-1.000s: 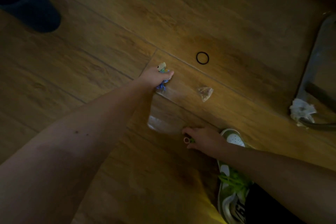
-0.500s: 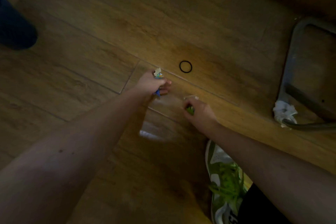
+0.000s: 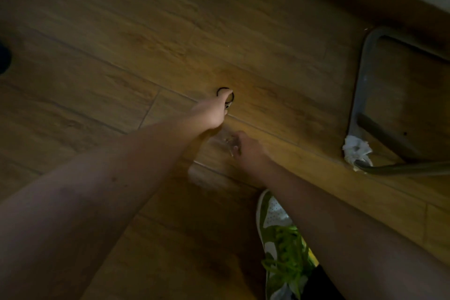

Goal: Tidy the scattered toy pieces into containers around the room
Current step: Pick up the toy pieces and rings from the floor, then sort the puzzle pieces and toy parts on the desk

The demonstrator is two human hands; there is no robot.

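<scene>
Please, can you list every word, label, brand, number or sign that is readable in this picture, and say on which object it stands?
There is no readable text in the head view.
The green and white sneaker shows no legible brand; its lower part is dark and blurred.
The wooden floor, the black ring and the crumpled white paper bear no writing.

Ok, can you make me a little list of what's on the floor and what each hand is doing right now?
floor: wooden planks
black ring: lies on the floor, partly under the left fingers
left hand: reaches out onto the ring; what its curled fingers hold is too dim to tell
right hand: low over the floor, fingers curled around something clear and crinkly; I can't tell what
shoe: green and white with green laces
metal frame: grey, at the right
white wad: crumpled, on the frame's corner
</scene>
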